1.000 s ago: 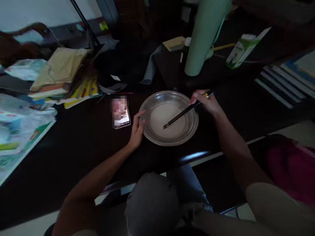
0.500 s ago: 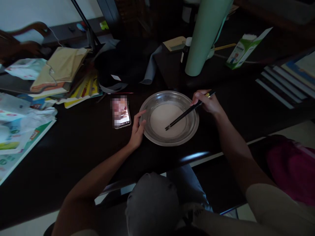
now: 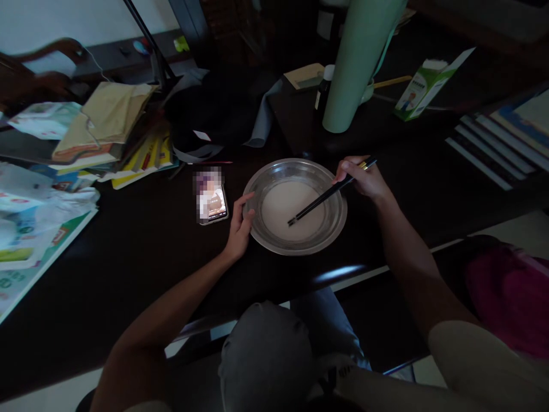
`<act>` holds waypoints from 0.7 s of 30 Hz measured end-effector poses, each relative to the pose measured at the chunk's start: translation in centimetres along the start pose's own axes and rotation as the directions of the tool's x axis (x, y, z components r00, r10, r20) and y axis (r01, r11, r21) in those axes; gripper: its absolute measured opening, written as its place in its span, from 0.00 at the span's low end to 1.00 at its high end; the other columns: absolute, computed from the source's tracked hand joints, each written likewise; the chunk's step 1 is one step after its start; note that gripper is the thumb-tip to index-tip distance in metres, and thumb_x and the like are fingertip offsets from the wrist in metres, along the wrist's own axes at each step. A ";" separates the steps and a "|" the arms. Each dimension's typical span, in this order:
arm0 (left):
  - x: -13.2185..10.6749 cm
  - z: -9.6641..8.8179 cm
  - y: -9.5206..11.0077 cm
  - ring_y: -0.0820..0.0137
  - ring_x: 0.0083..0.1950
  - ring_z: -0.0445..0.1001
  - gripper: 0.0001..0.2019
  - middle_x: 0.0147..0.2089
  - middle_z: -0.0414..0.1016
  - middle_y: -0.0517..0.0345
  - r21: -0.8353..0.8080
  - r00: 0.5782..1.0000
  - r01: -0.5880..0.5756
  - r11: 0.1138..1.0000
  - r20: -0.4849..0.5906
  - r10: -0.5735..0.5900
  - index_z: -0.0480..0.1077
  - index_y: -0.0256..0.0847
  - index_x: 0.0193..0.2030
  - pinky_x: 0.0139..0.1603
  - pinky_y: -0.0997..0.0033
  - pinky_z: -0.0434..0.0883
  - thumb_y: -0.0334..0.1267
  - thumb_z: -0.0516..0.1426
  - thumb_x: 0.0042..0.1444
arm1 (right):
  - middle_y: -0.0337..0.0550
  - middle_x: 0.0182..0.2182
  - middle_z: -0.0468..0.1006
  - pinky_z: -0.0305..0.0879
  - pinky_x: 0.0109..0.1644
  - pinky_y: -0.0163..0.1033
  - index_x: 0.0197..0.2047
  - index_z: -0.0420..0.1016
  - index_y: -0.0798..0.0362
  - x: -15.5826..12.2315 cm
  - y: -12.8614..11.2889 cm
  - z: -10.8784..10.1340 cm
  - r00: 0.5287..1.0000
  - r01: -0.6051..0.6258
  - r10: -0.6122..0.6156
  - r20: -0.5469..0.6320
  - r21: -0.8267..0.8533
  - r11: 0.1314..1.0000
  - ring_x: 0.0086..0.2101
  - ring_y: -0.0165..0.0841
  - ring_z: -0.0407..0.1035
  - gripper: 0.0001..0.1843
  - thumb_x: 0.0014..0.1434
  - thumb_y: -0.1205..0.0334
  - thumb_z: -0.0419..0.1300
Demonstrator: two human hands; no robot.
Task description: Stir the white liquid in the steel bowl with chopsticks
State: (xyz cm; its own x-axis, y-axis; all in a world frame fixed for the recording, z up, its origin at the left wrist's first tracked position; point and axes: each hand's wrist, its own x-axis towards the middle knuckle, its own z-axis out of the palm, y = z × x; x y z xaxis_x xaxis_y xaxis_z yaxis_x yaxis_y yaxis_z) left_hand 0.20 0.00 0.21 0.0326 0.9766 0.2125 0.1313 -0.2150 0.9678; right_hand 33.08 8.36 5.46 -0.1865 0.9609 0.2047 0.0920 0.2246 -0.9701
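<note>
A shallow round metal bowl (image 3: 335,220) sits on the dark table, with a whitish, milky layer (image 3: 277,200) covering its bottom. My left hand (image 3: 240,229) grips the bowl's left side, its fingers and thumb at the rim. Above the right rim, my right hand (image 3: 364,178) is closed around a pair of black chopsticks (image 3: 319,200) with gold bands. Their silver-marked tips point down and left into the white layer, close together. How deep the tips reach cannot be made out. Left of my left hand lies a phone (image 3: 218,209) with its screen lit, partly blurred out.
A tall green bottle (image 3: 354,68) stands behind the bowl, beside a small dark bottle (image 3: 322,94) with a white cap. Further right are a green-and-white box (image 3: 418,91) and stacked books (image 3: 493,143). Papers and envelopes (image 3: 105,120) pile up at the left, near a black bag (image 3: 214,109).
The chopsticks' tips have drawn closer together, with my right hand almost in the same place. The phone's screen picture differs. My left hand and the bowl have not moved.
</note>
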 end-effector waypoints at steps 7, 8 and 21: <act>0.0 -0.1 0.1 0.60 0.61 0.69 0.23 0.59 0.70 0.52 0.032 1.000 -0.012 0.999 -0.015 0.013 0.68 0.49 0.60 0.67 0.52 0.65 0.58 0.56 0.64 | 0.38 0.19 0.76 0.65 0.28 0.39 0.19 0.77 0.48 0.2 -0.1 -0.7 0.990 0.061 -0.062 -0.126 -0.013 0.998 0.23 0.31 0.71 0.24 0.54 0.38 0.66; 0.0 -0.1 0.1 0.60 0.62 0.69 0.23 0.60 0.70 0.52 0.032 1.000 -0.014 0.999 -0.013 0.014 0.68 0.49 0.60 0.68 0.52 0.64 0.57 0.56 0.64 | 0.39 0.18 0.75 0.66 0.29 0.40 0.18 0.76 0.48 0.2 -0.2 -0.8 0.988 0.069 -0.068 -0.138 0.006 0.998 0.22 0.31 0.70 0.25 0.54 0.38 0.66; 0.0 -0.1 0.1 0.59 0.63 0.67 0.23 0.61 0.69 0.52 0.029 1.000 -0.010 1.000 -0.008 0.010 0.68 0.49 0.60 0.69 0.51 0.63 0.58 0.55 0.64 | 0.39 0.20 0.76 0.65 0.29 0.41 0.21 0.78 0.48 0.3 -0.3 -0.6 0.991 0.041 -0.050 -0.124 -0.073 0.997 0.24 0.32 0.71 0.25 0.55 0.35 0.64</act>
State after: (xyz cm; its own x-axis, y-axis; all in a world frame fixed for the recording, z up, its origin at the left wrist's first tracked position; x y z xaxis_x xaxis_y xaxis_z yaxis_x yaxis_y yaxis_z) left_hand 0.13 -0.03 0.35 0.0259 0.9744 0.2235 0.1592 -0.2248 0.9613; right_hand 33.58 8.65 5.87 -0.0681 0.9612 0.2673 0.1553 0.2749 -0.9488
